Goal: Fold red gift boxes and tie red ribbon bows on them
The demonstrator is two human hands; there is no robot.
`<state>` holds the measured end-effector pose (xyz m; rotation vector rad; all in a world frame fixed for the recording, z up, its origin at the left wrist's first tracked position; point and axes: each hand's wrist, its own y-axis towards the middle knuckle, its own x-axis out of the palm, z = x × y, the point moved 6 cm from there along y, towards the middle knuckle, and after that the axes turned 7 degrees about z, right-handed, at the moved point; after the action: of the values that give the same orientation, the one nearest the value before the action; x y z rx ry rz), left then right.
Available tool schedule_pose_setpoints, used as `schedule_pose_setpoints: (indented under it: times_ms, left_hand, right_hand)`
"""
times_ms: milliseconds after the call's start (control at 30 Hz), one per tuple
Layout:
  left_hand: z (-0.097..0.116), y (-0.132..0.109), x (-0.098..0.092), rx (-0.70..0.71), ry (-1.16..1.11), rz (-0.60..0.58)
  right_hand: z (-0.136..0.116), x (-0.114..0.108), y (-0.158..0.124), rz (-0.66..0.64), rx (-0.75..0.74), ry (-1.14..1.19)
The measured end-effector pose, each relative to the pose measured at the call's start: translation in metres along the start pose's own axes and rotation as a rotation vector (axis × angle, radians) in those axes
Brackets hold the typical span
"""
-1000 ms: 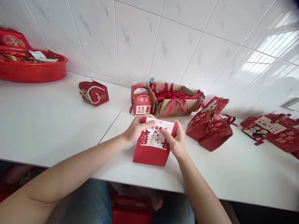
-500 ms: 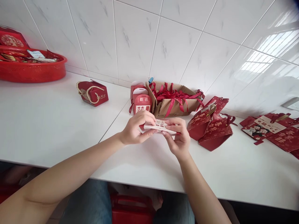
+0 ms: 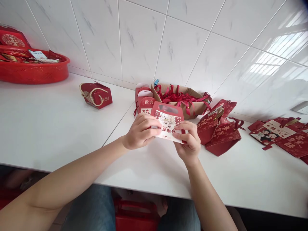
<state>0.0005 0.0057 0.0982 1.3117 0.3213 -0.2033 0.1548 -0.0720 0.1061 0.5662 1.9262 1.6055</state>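
Both my hands hold a flat red and white paper gift bag [image 3: 168, 123] above the white counter [image 3: 60, 128], its printed picture upside down and its cut-out handle end pointing away from me. My left hand [image 3: 141, 131] pinches its left side, fingers closed. My right hand [image 3: 189, 141] grips its right lower edge, fingers closed. Just behind the bag stand small red gift boxes [image 3: 144, 102] and a cardboard box of red ribbons [image 3: 183, 101].
A red box with a rope handle [image 3: 96, 94] sits at the back left. A red basket [image 3: 33, 69] with packets stands far left. Folded red bags [image 3: 220, 128] lie to the right, and flat printed bags [image 3: 281, 134] lie at the far right.
The bag lay flat on the counter a second ago. Both hands lifted it and flipped it over, so its handle end now points away and the print is upside down.
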Motion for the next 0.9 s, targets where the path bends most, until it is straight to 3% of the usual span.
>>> schedule_pose_setpoints:
  times_ms: [167,300,467,700,900]
  left_hand:
    - [0.002,-0.004,0.006,-0.067,-0.263,0.090]
    - [0.002,-0.008,0.007,-0.144,-0.338,0.217]
    - [-0.005,-0.012,0.011,-0.307,-0.354,0.179]
    - [-0.011,-0.014,0.017,-0.442,-0.406,0.107]
    - [-0.008,-0.010,0.014,-0.499,-0.418,0.080]
  right_hand:
    - [0.014,0.014,-0.012,-0.110,0.309,0.238]
    - [0.022,0.017,-0.020,-0.069,0.553,0.336]
    - [0.031,0.013,-0.025,0.094,0.767,0.434]
    - [0.058,-0.015,-0.021,0.552,0.946,0.610]
    - [0.070,-0.025,-0.019,0.660,0.997,0.724]
